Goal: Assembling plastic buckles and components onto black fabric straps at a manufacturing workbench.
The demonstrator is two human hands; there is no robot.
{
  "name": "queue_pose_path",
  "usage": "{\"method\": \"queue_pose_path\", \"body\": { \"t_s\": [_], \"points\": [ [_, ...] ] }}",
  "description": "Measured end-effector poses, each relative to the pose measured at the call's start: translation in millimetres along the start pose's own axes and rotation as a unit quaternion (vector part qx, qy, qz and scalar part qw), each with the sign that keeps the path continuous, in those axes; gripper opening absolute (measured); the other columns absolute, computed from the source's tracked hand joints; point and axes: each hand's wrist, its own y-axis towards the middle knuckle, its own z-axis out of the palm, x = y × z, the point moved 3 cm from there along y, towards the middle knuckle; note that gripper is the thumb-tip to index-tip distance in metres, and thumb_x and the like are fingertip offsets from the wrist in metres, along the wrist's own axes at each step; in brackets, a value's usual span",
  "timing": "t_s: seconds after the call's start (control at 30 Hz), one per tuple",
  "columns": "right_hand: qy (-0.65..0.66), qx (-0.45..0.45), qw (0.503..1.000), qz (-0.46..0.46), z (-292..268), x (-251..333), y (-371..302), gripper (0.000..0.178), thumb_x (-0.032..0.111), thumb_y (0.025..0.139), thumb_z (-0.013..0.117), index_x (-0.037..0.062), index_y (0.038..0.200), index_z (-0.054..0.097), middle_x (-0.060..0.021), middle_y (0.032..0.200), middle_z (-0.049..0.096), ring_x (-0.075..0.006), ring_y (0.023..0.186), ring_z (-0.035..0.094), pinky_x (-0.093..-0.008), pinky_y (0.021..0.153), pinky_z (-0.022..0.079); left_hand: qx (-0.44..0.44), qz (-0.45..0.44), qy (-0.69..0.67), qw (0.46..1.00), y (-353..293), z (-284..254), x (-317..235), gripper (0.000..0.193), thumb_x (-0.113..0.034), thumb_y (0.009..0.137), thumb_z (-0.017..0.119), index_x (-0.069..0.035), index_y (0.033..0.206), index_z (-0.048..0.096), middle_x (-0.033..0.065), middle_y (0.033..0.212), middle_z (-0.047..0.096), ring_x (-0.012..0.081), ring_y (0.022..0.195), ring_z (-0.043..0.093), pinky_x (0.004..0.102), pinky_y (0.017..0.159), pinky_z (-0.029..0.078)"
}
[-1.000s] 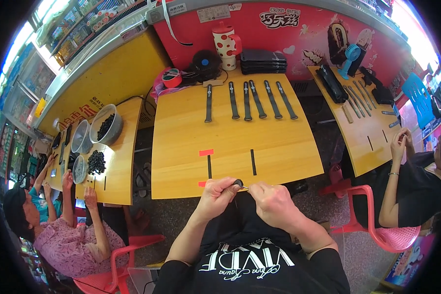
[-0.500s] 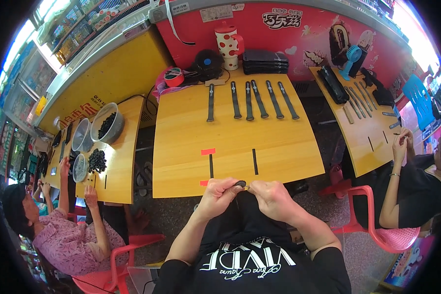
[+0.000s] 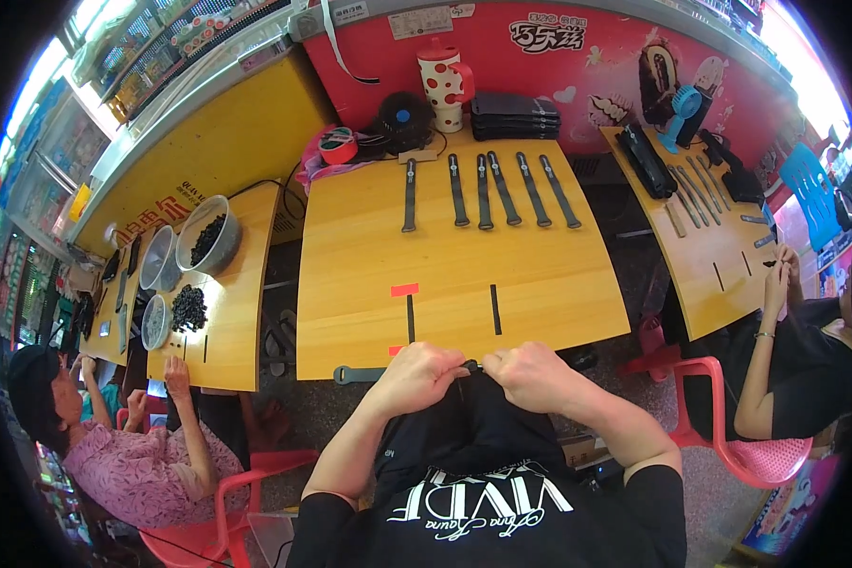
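At the near edge of the table, my left hand [image 3: 418,377] is closed around a dark grey strap [image 3: 354,375]. The strap's rounded end, with a slot in it, sticks out to the left of that hand. My right hand [image 3: 525,377] is closed in a pinch beside it, and a small black end shows between the two hands. It looks like part of the same strap, though my fingers cover most of it. Farther up the table lie several similar straps [image 3: 484,194], roughly upright in a row, with one strap [image 3: 410,196] apart on the left.
Red tape [image 3: 404,290] and black tape strips [image 3: 495,310] mark the wooden table [image 3: 350,256]. At its back stand a spotted cup [image 3: 442,90], a black fan [image 3: 401,118] and stacked dark pouches [image 3: 515,118]. Co-workers sit at side tables; small black parts [image 3: 189,310] lie left.
The strap's slotted end now reaches out to the left of my left hand, where it was not visible before. Both my hands have turned knuckles-up, staying close together.
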Motion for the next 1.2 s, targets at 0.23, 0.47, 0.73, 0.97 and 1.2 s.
{"method": "queue_pose_path", "body": {
  "t_s": [0.23, 0.47, 0.73, 0.97, 1.2],
  "points": [
    [0.437, 0.007, 0.899, 0.031, 3.2, -5.5, 0.6, 0.004, 0.000, 0.085, 0.058, -0.0014, 0.082, 0.057, -0.0159, 0.072, 0.063, -0.0339, 0.065, 0.063, -0.0392, 0.057, 0.046, 0.014, -0.044, -0.284, 0.958, -10.5, -0.5, 7.1, 0.005, -0.004, 0.086, 0.063, 0.000, 0.086, 0.066, 0.0123, 0.059, 0.053, 0.0226, 0.051, 0.051, 0.0295, 0.049, 0.038],
    [0.361, -0.127, 0.923, -0.033, -5.3, 12.4, -2.3, 0.003, -0.001, 0.084, 0.057, -0.0010, 0.081, 0.057, -0.0181, 0.073, 0.061, -0.0359, 0.068, 0.062, -0.0391, 0.057, 0.047, -0.121, 0.038, -0.186, 0.974, -14.9, -0.1, -15.2, 0.007, -0.002, 0.085, 0.063, -0.001, 0.091, 0.066, 0.0125, 0.068, 0.059, 0.0244, 0.056, 0.057, 0.0312, 0.052, 0.042],
    [0.147, -0.106, 0.980, 0.085, 4.4, 9.5, -6.0, 0.010, 0.005, 0.084, 0.061, -0.0013, 0.078, 0.056, -0.0207, 0.070, 0.059, -0.0397, 0.069, 0.060, -0.0458, 0.060, 0.046, -0.129, -0.022, 0.184, 0.974, -12.6, 17.2, -24.5, 0.012, -0.008, 0.083, 0.063, -0.003, 0.076, 0.055, 0.0133, 0.067, 0.059, 0.0325, 0.057, 0.060, 0.0398, 0.048, 0.046],
    [0.106, -0.127, 0.984, 0.066, -1.8, 14.7, 1.1, 0.017, 0.012, 0.088, 0.061, -0.0003, 0.078, 0.054, -0.0197, 0.069, 0.060, -0.0393, 0.066, 0.060, -0.0468, 0.058, 0.045, -0.188, -0.041, 0.142, 0.971, -9.3, 13.6, -19.7, 0.007, -0.009, 0.084, 0.062, -0.003, 0.083, 0.058, 0.0145, 0.069, 0.061, 0.0349, 0.058, 0.061, 0.0419, 0.050, 0.048],
    [-0.029, -0.225, 0.970, 0.086, 13.0, 31.1, 4.5, 0.018, 0.015, 0.087, 0.062, 0.0034, 0.077, 0.053, -0.0133, 0.067, 0.056, -0.0295, 0.056, 0.060, -0.0372, 0.049, 0.047, -0.316, -0.073, 0.019, 0.946, -9.5, 43.6, -21.8, 0.030, 0.006, 0.082, 0.054, 0.008, 0.112, 0.055, 0.0247, 0.088, 0.063, 0.0397, 0.078, 0.065, 0.0411, 0.066, 0.053]
  ]
}}
